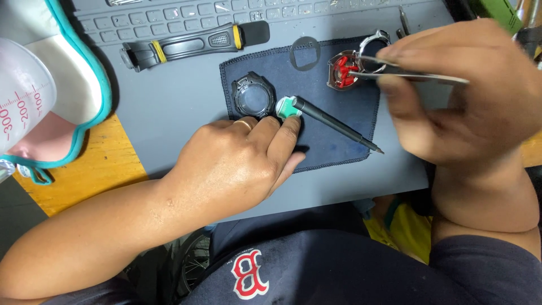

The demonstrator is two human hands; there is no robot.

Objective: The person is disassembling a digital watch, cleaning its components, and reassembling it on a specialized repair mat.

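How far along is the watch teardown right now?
Looks done: the strap lies detached on the grey mat, and the black watch case sits empty on the dark cloth. In hand: the right hand works tweezers at the red module; the left hand touches a small green part. Left: nothing is reassembled yet.

Gold ring (pixel 245 123); navy shirt (pixel 316 271).

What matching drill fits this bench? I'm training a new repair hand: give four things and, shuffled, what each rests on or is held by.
1. tweezers
2. watch case
3. strap
4. green part

A. on the grey mat, off the cloth
B. under the left hand fingertips
C. in the right hand
D. on the cloth, untouched

Pairs: 1-C, 2-D, 3-A, 4-B
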